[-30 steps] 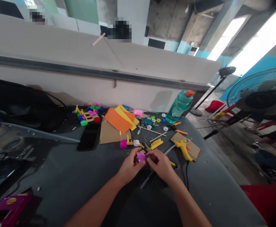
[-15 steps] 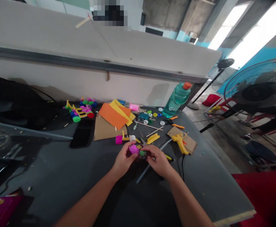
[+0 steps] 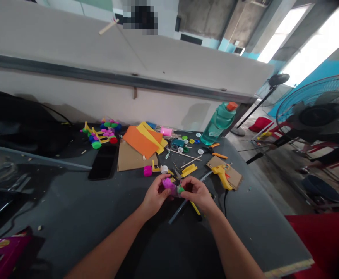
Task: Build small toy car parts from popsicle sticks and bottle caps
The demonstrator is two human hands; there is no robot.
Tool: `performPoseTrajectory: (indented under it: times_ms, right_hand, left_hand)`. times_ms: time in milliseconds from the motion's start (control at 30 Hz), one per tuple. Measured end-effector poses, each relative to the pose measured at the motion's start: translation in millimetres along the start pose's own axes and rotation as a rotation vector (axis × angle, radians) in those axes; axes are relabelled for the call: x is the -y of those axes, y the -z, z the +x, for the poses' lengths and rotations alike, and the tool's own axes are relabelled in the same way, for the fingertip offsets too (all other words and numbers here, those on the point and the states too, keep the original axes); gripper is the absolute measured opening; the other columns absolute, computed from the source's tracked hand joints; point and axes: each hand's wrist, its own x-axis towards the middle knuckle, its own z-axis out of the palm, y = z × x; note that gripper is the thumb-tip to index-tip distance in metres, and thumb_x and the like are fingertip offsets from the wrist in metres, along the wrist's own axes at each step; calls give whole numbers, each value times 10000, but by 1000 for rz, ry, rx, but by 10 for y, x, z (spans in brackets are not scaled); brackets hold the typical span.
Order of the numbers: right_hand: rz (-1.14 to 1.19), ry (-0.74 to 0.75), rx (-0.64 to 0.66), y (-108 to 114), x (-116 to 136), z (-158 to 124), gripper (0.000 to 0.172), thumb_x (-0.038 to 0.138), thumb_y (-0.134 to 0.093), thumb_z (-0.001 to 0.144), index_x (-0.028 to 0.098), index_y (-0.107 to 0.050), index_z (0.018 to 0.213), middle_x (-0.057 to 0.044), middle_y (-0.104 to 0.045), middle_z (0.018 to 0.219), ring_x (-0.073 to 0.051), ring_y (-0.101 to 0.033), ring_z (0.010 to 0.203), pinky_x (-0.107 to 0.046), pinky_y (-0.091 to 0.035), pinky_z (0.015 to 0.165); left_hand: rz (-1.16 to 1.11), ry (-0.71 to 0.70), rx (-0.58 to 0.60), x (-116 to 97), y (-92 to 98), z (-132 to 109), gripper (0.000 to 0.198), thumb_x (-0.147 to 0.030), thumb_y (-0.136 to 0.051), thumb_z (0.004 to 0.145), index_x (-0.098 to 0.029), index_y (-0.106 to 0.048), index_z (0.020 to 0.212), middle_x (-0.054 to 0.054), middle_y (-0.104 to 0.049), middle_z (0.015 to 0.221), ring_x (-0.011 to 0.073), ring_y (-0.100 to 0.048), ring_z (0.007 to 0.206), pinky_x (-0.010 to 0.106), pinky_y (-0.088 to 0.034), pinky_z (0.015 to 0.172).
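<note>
Over the dark tabletop, my left hand (image 3: 154, 197) is closed around a lumpy purple piece (image 3: 167, 183), its exact kind unclear. My right hand (image 3: 196, 193) pinches a small green piece (image 3: 181, 190) at the right end of it. Something see-through lies between the purple and green parts, too small to make out. Scissors (image 3: 177, 174) and a folded yellow piece (image 3: 189, 170) sit just beyond my fingers. Beneath my right hand run a yellow cutter (image 3: 196, 209) and a translucent glue stick (image 3: 177, 211).
A yellow glue gun (image 3: 223, 177) rests on cardboard (image 3: 237, 179) at right. Behind are a green bottle (image 3: 219, 123), bottle caps (image 3: 200, 151), orange sheets (image 3: 140, 142) and colourful wheeled toys (image 3: 101, 135). A phone (image 3: 102, 162) lies left; a fan (image 3: 314, 114) stands beyond the table's right edge.
The view has shifted slightly. The held piece has turned, so its green end now points right toward my right fingers. More of the yellow cutter shows below my right hand.
</note>
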Motion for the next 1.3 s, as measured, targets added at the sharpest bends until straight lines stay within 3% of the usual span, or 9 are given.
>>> performPoseTrajectory:
  times_ms: [233,367,467,567,700,867,1100,1200,1300]
  right_hand:
    - [406,-13,-142,60,135,-19,218,318,-578,682,226,-552,878,11,-423,698,-107,-390,544,-194,-368,396]
    - [509,-65,-103,89,200,-23,226,443,-467,755,225,-458,697,1,-421,698,-111,-386,539,-158,-223,328]
    - [330,-143,-148,39,147,18,303,464,-528,746,215,-395,636,33,-415,632,-76,-327,451,-152,-183,321]
    - [-87,-174,-235,-21,40,83,219,381,-634,682,213,-499,722,77,-401,518,-63,-299,389,-160,-202,331]
    - [-438,-111,-123,-20,-14,165,156,339,-608,686,183,-613,680,43,-514,536,-85,-421,454,-183,-300,407]
    - [-346,-97,-239,113,155,436,233,422,-571,709,195,-611,740,65,-474,488,-67,-342,359,-196,-263,364]
    - [-339,-218,-356,319,138,1184,230,387,-595,658,171,-553,726,71,-461,480,-51,-337,340,-175,-259,337]
    - [-406,-225,-419,361,93,1214,213,309,-620,631,163,-552,770,62,-485,489,-70,-377,342,-186,-273,330]
    - [-432,-142,-473,358,118,967,277,248,-596,642,177,-528,901,29,-565,663,-95,-491,452,-201,-386,404]
  left_hand:
    - [20,20,-47,28,-5,16,501,-325,-646,735,-187,-439,1171,27,-539,874,144,-558,731,284,-546,603]
    - [36,12,-8,35,-22,-12,502,-327,-656,727,-190,-449,1163,24,-547,871,141,-558,722,286,-540,618]
    - [65,-15,-16,17,-20,-31,497,-336,-646,739,-181,-451,1168,25,-542,865,136,-555,708,286,-536,631]
    - [85,-46,-27,12,-8,-39,507,-339,-633,751,-180,-434,1190,27,-544,870,135,-556,709,281,-534,630]
    - [87,-66,3,24,-3,-42,539,-315,-631,755,-189,-396,1224,38,-550,904,138,-564,737,275,-537,633]
    - [16,-31,-11,50,-18,-14,593,-282,-614,754,-204,-305,1254,49,-539,949,139,-592,727,265,-536,570]
    - [296,-1,66,156,22,5,242,-251,-463,820,-174,-504,1046,-9,-558,758,86,-561,521,208,-458,482]
    - [347,-7,80,176,35,-1,201,-246,-450,823,-161,-538,983,-1,-573,755,87,-565,522,208,-448,498]
    - [329,-14,84,158,29,-6,186,-242,-444,826,-161,-547,957,0,-571,753,90,-562,522,212,-445,504]
